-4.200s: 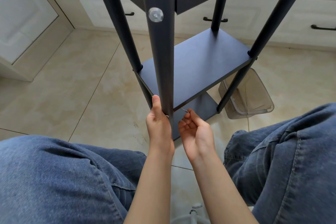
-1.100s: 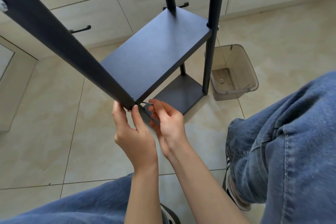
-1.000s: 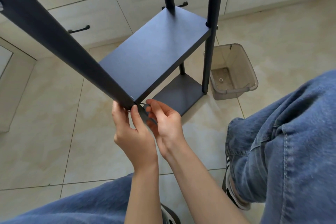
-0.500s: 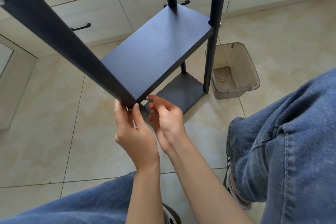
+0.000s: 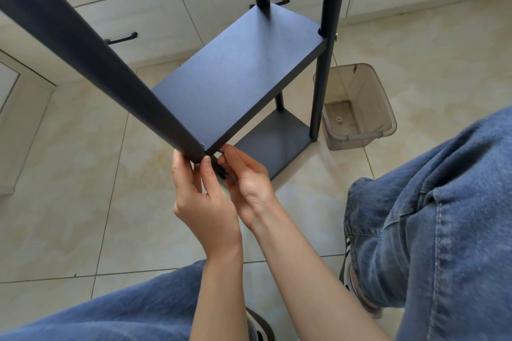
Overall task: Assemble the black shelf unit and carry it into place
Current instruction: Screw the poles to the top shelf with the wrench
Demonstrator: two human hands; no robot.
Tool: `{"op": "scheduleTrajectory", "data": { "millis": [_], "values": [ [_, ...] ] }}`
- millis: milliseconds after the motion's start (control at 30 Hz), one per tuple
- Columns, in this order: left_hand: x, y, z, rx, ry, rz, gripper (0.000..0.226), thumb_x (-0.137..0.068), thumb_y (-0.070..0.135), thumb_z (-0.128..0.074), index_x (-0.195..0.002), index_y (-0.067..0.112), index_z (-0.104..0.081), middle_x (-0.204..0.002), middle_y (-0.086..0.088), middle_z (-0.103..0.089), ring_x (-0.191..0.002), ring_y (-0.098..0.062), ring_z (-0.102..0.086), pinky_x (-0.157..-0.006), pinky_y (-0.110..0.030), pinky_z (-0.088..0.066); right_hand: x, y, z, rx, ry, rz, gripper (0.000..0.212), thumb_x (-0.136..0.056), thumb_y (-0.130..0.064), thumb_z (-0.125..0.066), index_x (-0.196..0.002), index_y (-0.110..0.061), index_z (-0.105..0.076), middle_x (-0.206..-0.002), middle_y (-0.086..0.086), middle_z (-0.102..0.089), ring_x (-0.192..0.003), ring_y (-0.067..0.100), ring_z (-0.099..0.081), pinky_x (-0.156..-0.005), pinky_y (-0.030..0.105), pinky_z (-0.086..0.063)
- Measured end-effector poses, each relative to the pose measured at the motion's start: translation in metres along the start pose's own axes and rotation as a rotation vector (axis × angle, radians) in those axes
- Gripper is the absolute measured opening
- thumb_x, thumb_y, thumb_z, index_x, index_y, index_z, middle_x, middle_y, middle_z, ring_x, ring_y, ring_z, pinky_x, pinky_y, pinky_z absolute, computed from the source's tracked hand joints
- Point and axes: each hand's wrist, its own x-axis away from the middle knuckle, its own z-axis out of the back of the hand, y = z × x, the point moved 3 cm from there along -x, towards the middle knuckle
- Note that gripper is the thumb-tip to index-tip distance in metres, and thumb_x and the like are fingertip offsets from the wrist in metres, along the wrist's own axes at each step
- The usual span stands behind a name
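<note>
Spreading under everything is a floor (image 5: 69, 202) of glossy beige tiles with thin dark grout lines, and along the far side runs a bank of cream cabinets (image 5: 155, 16) with black bar handles. A clear plastic bin (image 5: 357, 108) stands on the tiles just beside the right-hand post of the black shelf unit (image 5: 238, 72), with a small white ring lying in its bottom. The unit stands upright on the floor between the person's knees and the cabinets; its middle shelf and lowest shelf show, and the near post (image 5: 91, 61) slants across the upper left of the view. Legs in blue jeans (image 5: 432, 216) frame the scene at the bottom left and right, and a shoe (image 5: 360, 293) shows beneath the right leg.

Both forearms reach forward and meet at the joint where the near post meets the corner of the middle shelf. The left hand (image 5: 205, 202) is curled round the post just below that corner, thumb on one side, forefinger on the other. The right hand (image 5: 246, 177) has its fingers curled and seems to pinch a small metal tool (image 5: 221, 151) against the joint, though only a glint of it shows between the fingertips.
</note>
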Motion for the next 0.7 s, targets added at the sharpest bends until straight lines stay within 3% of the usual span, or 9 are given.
{"op": "scheduleTrajectory", "data": {
  "millis": [267, 467, 600, 700],
  "values": [
    [-0.004, 0.000, 0.001, 0.036, 0.010, 0.022, 0.040, -0.102, 0.013, -0.055, -0.142, 0.008, -0.053, -0.126, 0.016, -0.062, -0.116, 0.016, -0.056, -0.096, -0.007, -0.042, -0.007, 0.001, -0.002, 0.102, -0.030, -0.008, 0.024, -0.096, -0.022, -0.061, -0.076, -0.021, -0.075, -0.078, 0.002, -0.057, -0.094, 0.021, -0.054, -0.108, 0.044, -0.038],
    [-0.008, -0.003, 0.003, 0.049, -0.010, 0.032, 0.039, -0.103, 0.012, -0.055, -0.142, 0.007, -0.053, -0.129, 0.005, -0.066, -0.120, 0.007, -0.059, -0.098, -0.010, -0.044, -0.010, 0.003, -0.004, 0.112, -0.018, -0.027, 0.033, -0.095, -0.024, -0.062, -0.064, -0.025, -0.074, -0.070, -0.006, -0.061, -0.082, 0.013, -0.058, -0.085, 0.025, -0.040],
    [-0.008, -0.002, 0.004, 0.045, -0.007, 0.045, 0.039, -0.103, 0.012, -0.055, -0.142, 0.007, -0.053, -0.131, 0.000, -0.066, -0.122, 0.004, -0.058, -0.100, -0.012, -0.044, -0.011, 0.002, -0.003, 0.141, -0.017, -0.042, 0.030, -0.094, -0.028, -0.065, -0.066, -0.027, -0.076, -0.074, -0.005, -0.062, -0.083, 0.014, -0.059, -0.084, 0.026, -0.040],
    [-0.008, -0.004, 0.005, 0.015, -0.020, 0.042, 0.039, -0.103, 0.013, -0.055, -0.142, 0.008, -0.053, -0.132, 0.000, -0.066, -0.121, 0.006, -0.058, -0.099, -0.011, -0.044, -0.014, 0.005, 0.001, 0.103, 0.047, -0.069, 0.019, -0.091, -0.023, -0.068, -0.076, -0.022, -0.080, -0.074, -0.002, -0.062, -0.079, 0.016, -0.060, -0.078, 0.026, -0.049]
  ]
}}
